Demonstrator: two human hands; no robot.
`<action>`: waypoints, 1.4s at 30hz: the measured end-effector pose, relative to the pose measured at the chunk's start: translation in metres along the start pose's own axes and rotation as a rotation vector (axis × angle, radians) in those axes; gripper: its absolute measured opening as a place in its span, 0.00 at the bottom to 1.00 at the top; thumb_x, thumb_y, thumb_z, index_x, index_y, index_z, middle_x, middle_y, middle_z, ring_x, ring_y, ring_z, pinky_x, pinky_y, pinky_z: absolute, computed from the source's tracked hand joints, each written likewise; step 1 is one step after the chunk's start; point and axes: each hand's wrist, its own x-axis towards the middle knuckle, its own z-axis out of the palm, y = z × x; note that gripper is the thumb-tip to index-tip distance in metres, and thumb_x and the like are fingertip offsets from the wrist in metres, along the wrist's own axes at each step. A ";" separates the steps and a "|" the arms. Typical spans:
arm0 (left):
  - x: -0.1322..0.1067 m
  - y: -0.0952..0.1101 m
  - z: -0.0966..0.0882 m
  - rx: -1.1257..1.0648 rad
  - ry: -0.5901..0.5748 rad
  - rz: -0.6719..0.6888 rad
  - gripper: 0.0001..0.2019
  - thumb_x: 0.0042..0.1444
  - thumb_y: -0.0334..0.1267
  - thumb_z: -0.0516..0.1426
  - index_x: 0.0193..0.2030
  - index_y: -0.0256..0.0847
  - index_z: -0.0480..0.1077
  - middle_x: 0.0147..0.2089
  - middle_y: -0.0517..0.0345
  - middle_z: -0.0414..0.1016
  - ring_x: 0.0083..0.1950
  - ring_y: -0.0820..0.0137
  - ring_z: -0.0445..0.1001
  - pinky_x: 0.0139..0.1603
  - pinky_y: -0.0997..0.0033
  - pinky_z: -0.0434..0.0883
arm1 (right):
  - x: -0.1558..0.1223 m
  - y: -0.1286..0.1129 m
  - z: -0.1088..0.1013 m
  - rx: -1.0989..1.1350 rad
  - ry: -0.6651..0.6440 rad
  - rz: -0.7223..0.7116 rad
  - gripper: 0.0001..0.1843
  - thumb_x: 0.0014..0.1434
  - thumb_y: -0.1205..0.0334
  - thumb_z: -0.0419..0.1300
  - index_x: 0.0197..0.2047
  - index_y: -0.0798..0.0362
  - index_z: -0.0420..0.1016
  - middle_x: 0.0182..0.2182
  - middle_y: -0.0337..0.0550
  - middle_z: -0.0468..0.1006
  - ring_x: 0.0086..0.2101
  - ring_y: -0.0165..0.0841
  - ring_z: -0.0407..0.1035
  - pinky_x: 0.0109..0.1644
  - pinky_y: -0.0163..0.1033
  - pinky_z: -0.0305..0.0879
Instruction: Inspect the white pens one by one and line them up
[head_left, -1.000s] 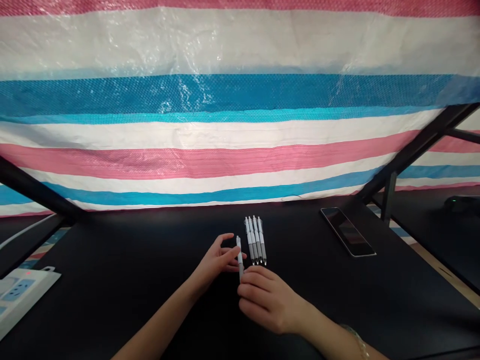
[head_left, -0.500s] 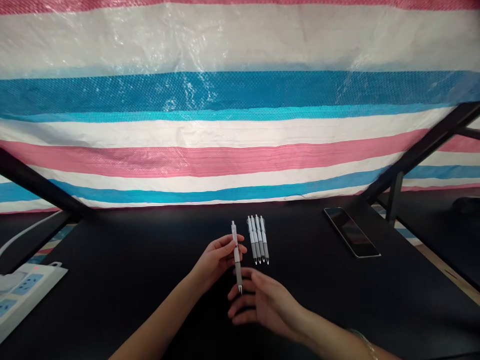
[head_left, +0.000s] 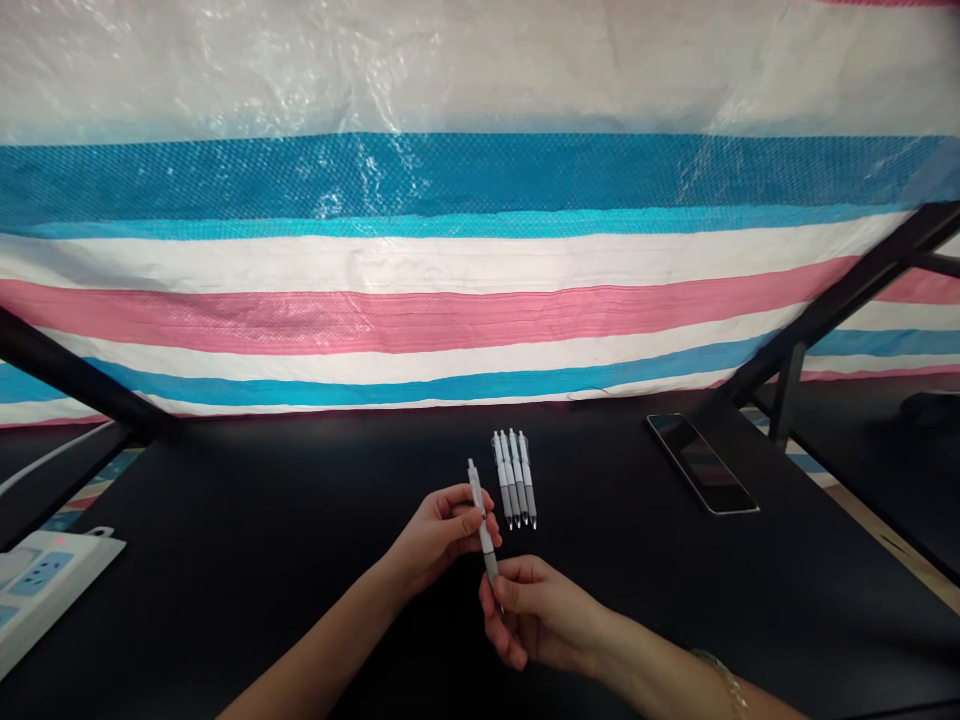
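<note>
A white and grey click pen (head_left: pixel 485 532) is held between both of my hands, tilted with its push button pointing up and away. My left hand (head_left: pixel 448 525) pinches the white upper barrel between thumb and fingers. Around the grey grip near the tip, my right hand (head_left: pixel 536 610) has closed its thumb and fingers, hiding most of the tip. Several matching pens (head_left: pixel 515 478) lie side by side on the black table (head_left: pixel 300 510), just beyond my hands, all with their tips toward me.
A dark-screened phone (head_left: pixel 703 463) lies at the right of the table. At the left edge sits a white power strip (head_left: pixel 56 585) with a lit red light. Black slanted bars (head_left: pixel 832 310) and a striped plastic sheet (head_left: pixel 480 320) stand behind.
My right hand has gone from spread fingers beside the pen to gripping its lower end. My left hand and the pen have shifted slightly toward me and right.
</note>
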 end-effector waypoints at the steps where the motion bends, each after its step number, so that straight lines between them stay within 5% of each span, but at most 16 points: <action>1: 0.001 -0.001 0.000 -0.001 0.018 0.000 0.08 0.47 0.33 0.64 0.35 0.34 0.72 0.27 0.55 0.76 0.30 0.69 0.76 0.34 0.71 0.71 | 0.000 0.000 0.000 0.004 0.014 -0.002 0.18 0.53 0.52 0.61 0.30 0.61 0.67 0.18 0.41 0.72 0.15 0.24 0.64 0.19 0.28 0.55; 14: 0.001 -0.001 0.006 0.031 0.211 0.017 0.07 0.46 0.33 0.64 0.32 0.34 0.73 0.26 0.54 0.75 0.29 0.70 0.74 0.35 0.71 0.70 | 0.000 -0.002 0.001 -0.068 0.175 -0.031 0.18 0.51 0.52 0.62 0.30 0.62 0.69 0.19 0.41 0.72 0.16 0.25 0.65 0.21 0.30 0.56; 20: 0.000 0.001 0.004 -0.078 0.073 -0.014 0.04 0.51 0.32 0.61 0.34 0.34 0.71 0.27 0.56 0.74 0.29 0.73 0.73 0.33 0.76 0.69 | -0.007 -0.004 0.011 0.140 -0.133 0.043 0.27 0.59 0.46 0.53 0.51 0.60 0.65 0.39 0.51 0.74 0.35 0.36 0.73 0.39 0.41 0.63; 24: -0.002 0.000 0.007 -0.090 -0.042 -0.071 0.05 0.53 0.34 0.59 0.32 0.35 0.68 0.33 0.49 0.77 0.33 0.68 0.76 0.35 0.73 0.69 | -0.008 -0.002 0.009 0.099 -0.230 0.036 0.18 0.60 0.51 0.53 0.41 0.60 0.68 0.20 0.39 0.70 0.18 0.26 0.63 0.26 0.34 0.56; 28: -0.003 0.000 0.010 -0.077 0.002 -0.030 0.05 0.53 0.36 0.59 0.32 0.38 0.66 0.27 0.55 0.75 0.29 0.69 0.75 0.31 0.73 0.68 | -0.003 0.002 0.004 0.074 -0.158 -0.039 0.16 0.60 0.51 0.52 0.29 0.55 0.63 0.12 0.31 0.60 0.13 0.21 0.48 0.21 0.31 0.45; 42: -0.004 -0.010 0.014 0.039 0.232 0.063 0.05 0.49 0.34 0.60 0.31 0.38 0.67 0.25 0.59 0.73 0.26 0.70 0.73 0.31 0.69 0.69 | 0.002 0.005 0.004 -0.117 0.155 -0.010 0.23 0.51 0.41 0.58 0.27 0.52 0.58 0.13 0.25 0.49 0.15 0.19 0.40 0.20 0.30 0.37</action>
